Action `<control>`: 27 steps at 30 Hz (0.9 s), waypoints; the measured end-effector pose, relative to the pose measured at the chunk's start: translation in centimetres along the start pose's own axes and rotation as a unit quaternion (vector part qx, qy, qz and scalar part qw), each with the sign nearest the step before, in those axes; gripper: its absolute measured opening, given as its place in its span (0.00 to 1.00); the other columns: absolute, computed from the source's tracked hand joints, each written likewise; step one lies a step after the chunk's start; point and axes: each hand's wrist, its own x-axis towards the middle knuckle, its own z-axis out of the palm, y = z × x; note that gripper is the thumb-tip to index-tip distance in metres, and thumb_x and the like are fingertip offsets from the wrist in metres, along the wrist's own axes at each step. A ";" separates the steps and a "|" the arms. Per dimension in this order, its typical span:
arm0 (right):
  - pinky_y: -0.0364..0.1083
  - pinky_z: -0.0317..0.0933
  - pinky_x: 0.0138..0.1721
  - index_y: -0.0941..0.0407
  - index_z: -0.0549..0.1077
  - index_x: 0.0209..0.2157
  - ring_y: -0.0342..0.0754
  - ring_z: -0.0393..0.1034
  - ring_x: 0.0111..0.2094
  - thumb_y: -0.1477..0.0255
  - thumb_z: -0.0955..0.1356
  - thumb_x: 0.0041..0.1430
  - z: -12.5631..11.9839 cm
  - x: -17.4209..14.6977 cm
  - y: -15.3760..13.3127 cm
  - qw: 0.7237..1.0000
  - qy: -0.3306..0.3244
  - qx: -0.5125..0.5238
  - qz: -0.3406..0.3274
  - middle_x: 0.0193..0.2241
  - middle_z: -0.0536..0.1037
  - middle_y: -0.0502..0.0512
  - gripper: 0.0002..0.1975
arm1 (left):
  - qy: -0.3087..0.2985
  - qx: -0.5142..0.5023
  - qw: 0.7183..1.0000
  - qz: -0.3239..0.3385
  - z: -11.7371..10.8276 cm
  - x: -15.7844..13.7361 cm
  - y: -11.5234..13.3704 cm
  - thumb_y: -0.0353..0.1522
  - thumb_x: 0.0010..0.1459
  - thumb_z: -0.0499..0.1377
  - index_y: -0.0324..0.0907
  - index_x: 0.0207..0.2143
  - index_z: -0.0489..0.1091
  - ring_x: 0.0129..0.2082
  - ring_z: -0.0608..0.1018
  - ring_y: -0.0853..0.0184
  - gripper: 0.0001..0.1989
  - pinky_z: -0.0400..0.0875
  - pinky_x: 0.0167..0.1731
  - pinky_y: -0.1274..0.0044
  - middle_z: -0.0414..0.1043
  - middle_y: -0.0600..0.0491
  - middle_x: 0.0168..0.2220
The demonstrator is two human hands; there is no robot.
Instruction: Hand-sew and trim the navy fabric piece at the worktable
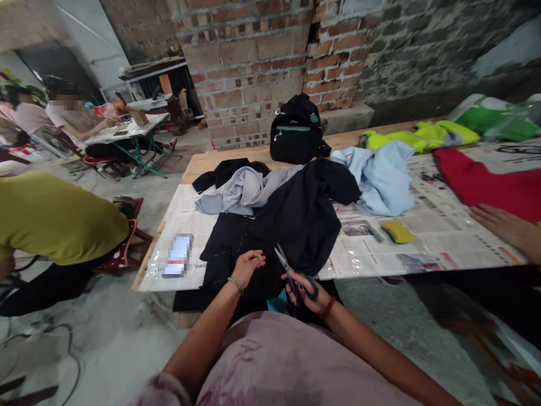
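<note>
While a pair of scissors [285, 264] is pointing toward eleven o'clock over its lower part, a dark garment [302, 211] is lying crumpled at the near edge of a table [200, 166], directly before the wearer. Between five and six o'clock from the garment's middle, the right hand [307, 290] is grasping the scissors, its fingers wrapping the handles; the blades are appearing slightly parted. At seven o'clock, the left hand [248, 268] is curling its fingers together over the cloth; whether they are pinching fabric or thread, one cannot tell. A green bangle [235, 285] is encircling the left wrist, and a beaded bracelet [327, 307] the right.

Farther out, a grey cloth [245, 189] is lying against the garment at ten o'clock, and a black bag [297, 129] is standing at twelve. A light blue cloth [386, 183] is resting at two o'clock; a yellow sponge [398, 232] is lying at three, on newspaper [363, 260]. Beyond it, a co-worker's hand [502, 225] is resting beside a red cloth [490, 183]. Between eight and nine o'clock, a phone [177, 255] is lying face up. At nine, well apart, a person in a mustard top [63, 217] is sitting, bent forward.
</note>
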 end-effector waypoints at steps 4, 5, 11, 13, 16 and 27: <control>0.40 0.57 0.16 0.59 0.69 0.38 0.40 0.64 0.16 0.60 0.65 0.54 -0.2 -0.2 0.3 1.000 -0.006 0.010 -0.003 0.21 0.71 0.49 0.17 | -0.002 -0.055 0.998 -0.017 -0.4 -0.2 -0.1 0.33 0.35 0.67 0.34 0.19 0.67 0.36 0.75 0.67 0.13 0.70 0.41 0.71 0.67 0.44 0.46; 0.40 0.57 0.17 0.59 0.69 0.38 0.40 0.64 0.16 0.60 0.65 0.54 -0.4 -0.5 0.4 1.000 -0.020 0.014 -0.007 0.21 0.71 0.49 0.17 | 0.001 -0.068 0.997 -0.021 -0.5 -0.3 -0.2 0.33 0.35 0.67 0.34 0.19 0.68 0.36 0.75 0.66 0.13 0.69 0.42 0.70 0.67 0.44 0.46; 0.39 0.56 0.17 0.60 0.69 0.40 0.39 0.64 0.16 0.58 0.65 0.53 -1.1 -3.0 0.6 0.992 -0.120 -0.011 0.028 0.22 0.71 0.50 0.20 | 0.005 -0.110 0.993 -0.030 -0.8 -0.3 -0.5 0.33 0.34 0.68 0.34 0.19 0.69 0.36 0.75 0.64 0.13 0.68 0.42 0.69 0.68 0.44 0.45; 0.38 0.56 0.17 0.61 0.69 0.40 0.38 0.64 0.16 0.57 0.65 0.52 -0.9 -3.1 0.4 0.991 -0.127 -0.026 0.037 0.22 0.70 0.50 0.21 | 0.004 -0.113 0.993 -0.030 -0.9 -0.3 -0.7 0.33 0.34 0.68 0.34 0.19 0.69 0.37 0.75 0.65 0.13 0.69 0.41 0.70 0.68 0.44 0.46; 0.39 0.54 0.16 0.61 0.69 0.39 0.39 0.63 0.15 0.57 0.66 0.51 -0.2 -2.6 0.0 0.989 -0.129 -0.047 0.048 0.21 0.70 0.49 0.22 | 0.002 -0.123 0.992 -0.025 -0.9 -0.3 -0.8 0.33 0.35 0.68 0.34 0.20 0.69 0.36 0.75 0.65 0.12 0.69 0.40 0.71 0.67 0.44 0.46; 0.38 0.52 0.15 0.60 0.67 0.38 0.37 0.60 0.13 0.55 0.66 0.49 2.1 0.5 -0.6 0.990 -0.096 -0.101 0.023 0.19 0.68 0.47 0.22 | 0.009 -0.112 0.994 0.013 -0.9 -0.4 -1.9 0.31 0.36 0.66 0.35 0.20 0.71 0.34 0.73 0.70 0.09 0.68 0.40 0.72 0.63 0.45 0.52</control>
